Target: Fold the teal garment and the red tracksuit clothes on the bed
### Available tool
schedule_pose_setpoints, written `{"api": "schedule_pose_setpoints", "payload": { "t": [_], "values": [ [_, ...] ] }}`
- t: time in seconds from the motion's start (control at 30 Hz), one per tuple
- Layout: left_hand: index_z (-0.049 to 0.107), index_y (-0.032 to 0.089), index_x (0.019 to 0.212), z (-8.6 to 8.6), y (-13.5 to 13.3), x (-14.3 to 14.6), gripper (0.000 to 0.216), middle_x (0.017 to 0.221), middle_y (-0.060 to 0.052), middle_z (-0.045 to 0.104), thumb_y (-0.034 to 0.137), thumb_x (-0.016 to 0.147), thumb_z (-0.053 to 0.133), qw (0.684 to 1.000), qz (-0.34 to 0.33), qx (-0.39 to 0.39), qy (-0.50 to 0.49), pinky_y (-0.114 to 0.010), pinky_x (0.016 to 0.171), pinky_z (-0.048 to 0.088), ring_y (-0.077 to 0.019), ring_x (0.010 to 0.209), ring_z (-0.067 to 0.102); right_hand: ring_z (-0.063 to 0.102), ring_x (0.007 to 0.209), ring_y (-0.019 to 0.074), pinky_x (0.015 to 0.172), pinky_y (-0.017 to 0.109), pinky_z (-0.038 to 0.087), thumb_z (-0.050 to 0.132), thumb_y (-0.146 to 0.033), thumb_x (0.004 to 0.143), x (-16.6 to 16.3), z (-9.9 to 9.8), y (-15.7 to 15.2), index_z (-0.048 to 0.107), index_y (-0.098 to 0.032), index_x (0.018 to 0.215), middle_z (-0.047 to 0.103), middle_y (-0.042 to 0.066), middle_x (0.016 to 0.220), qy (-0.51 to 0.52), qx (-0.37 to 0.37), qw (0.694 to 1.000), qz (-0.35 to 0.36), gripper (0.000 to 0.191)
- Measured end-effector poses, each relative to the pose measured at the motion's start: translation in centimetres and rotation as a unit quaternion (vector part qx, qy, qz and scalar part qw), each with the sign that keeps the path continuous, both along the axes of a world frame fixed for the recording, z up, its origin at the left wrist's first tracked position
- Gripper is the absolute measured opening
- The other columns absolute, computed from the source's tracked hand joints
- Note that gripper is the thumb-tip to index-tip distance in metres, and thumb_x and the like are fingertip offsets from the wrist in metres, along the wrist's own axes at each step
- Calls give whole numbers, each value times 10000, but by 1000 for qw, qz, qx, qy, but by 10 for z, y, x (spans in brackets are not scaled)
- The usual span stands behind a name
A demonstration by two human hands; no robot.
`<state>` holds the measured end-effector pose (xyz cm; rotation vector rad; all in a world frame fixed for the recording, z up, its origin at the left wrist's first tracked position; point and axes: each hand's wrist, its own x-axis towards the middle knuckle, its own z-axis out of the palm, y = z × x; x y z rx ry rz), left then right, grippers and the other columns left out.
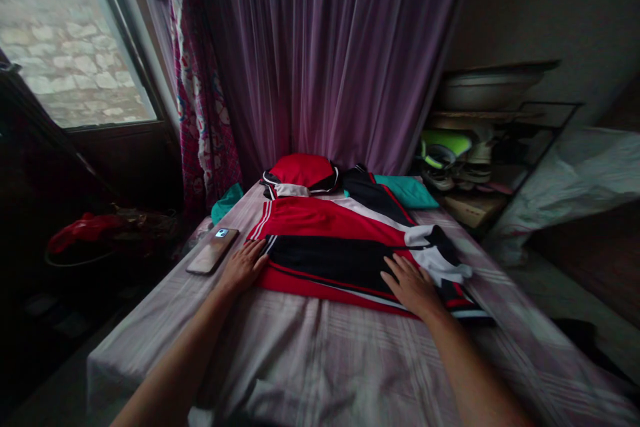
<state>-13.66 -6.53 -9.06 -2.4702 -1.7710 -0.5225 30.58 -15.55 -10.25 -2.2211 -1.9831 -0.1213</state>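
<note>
A red, black and white track jacket [330, 260] lies spread on the cloth-covered table, its dark sleeve laid across the red body. At the left end, by the white-striped edge, my left hand [246, 263] rests flat with its fingers stretched out. My right hand [407, 282] lies on the dark sleeve farther right, fingers spread and gripping nothing. White and black fabric bunches up just beyond that hand. Behind the jacket sits a folded red garment [303, 172] with white piping. Beside it, a dark garment piece with a red stripe [383, 199] slants across teal cloth [407, 191].
A phone [213, 252] lies left of my left hand on the plaid tablecloth [345, 360]. Purple curtains [320, 60] hang behind the table. To the right stands a rack with shoes [443, 153] and a basin [493, 88], near a pale plastic bag [575, 180].
</note>
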Motion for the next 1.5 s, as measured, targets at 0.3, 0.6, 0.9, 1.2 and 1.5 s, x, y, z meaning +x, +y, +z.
{"api": "schedule_pose_setpoints", "payload": {
  "t": [0.3,0.6,0.9,1.2,1.5],
  "values": [
    [479,252,1464,-4,6,-2,573,1451,-68,563,512,968,361,1000,-7,26,3,-445,1112,432,-274,1368,487,344,1445,267,1183,526,181,391,-426,991,-60,32,-19,519,-268,1435,434,94,1549,61,57,986,144,488],
    [493,238,1449,-2,11,-6,585,1448,-60,567,528,968,328,999,-18,20,17,-428,1123,415,-258,1363,492,322,1461,269,1172,528,224,367,-460,992,11,20,-26,466,-250,1473,378,116,1579,56,-37,998,8,534],
    [528,211,1422,-3,14,-6,598,1405,-103,601,547,959,355,999,-26,42,16,-472,1067,466,-295,1315,539,680,1069,236,954,373,524,393,-389,935,69,0,-30,750,-213,1050,750,110,1113,217,240,945,50,415],
    [668,216,1243,12,-16,6,467,1290,-108,675,462,969,382,982,-114,151,-10,-492,1089,446,-283,1240,591,678,716,198,677,269,488,495,-435,865,62,16,-42,725,-229,711,747,67,735,179,215,960,19,345],
    [691,242,1203,8,-21,10,446,1185,-77,731,478,976,388,984,-141,109,-8,-476,1032,507,-259,1163,636,682,863,230,740,329,511,553,-375,819,81,-14,-36,742,-263,944,750,55,946,137,181,973,-42,253]
  ]
}}
